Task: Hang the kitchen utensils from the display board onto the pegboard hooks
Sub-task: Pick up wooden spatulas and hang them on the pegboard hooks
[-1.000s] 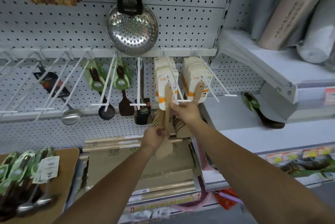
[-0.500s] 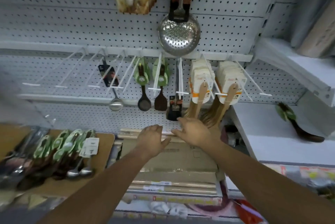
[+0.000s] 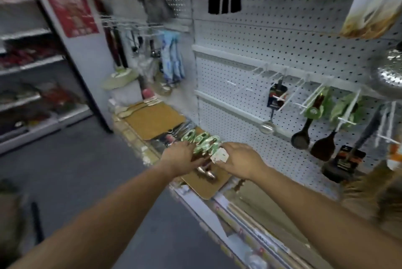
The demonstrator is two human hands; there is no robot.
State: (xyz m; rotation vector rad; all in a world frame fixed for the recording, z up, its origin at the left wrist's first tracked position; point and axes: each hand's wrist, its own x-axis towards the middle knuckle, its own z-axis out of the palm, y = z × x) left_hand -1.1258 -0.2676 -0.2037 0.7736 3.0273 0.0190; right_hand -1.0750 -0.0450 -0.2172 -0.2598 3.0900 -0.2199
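Observation:
Several utensils with green cards (image 3: pixel 202 141) lie in a bundle on the brown display board (image 3: pixel 152 118) at the shelf's front edge. My left hand (image 3: pixel 180 156) rests on their dark handles from the left, fingers stretched along them. From the right, my right hand (image 3: pixel 240 160) reaches palm down, and its fingertips pinch a white tag (image 3: pixel 220 156) on one utensil. Spoon bowls (image 3: pixel 206 173) stick out below the hands. On the white pegboard (image 3: pixel 282 35), several hooks (image 3: pixel 258 77) are bare. A ladle (image 3: pixel 275 105) and two green-carded dark spatulas (image 3: pixel 313 114) hang there. The view is blurred.
A steel skimmer (image 3: pixel 389 77) hangs at the right edge. Blue gloves (image 3: pixel 173 59) and other goods hang at the back left. Cardboard boxes (image 3: pixel 261 210) line the shelf below the pegboard. An aisle floor (image 3: pixel 76 170) and another shelf unit (image 3: pixel 28 62) are on the left.
The view swung left from the wooden spatulas to the display board. Both hands dropped from the hooks and moved left onto the green-carded utensils.

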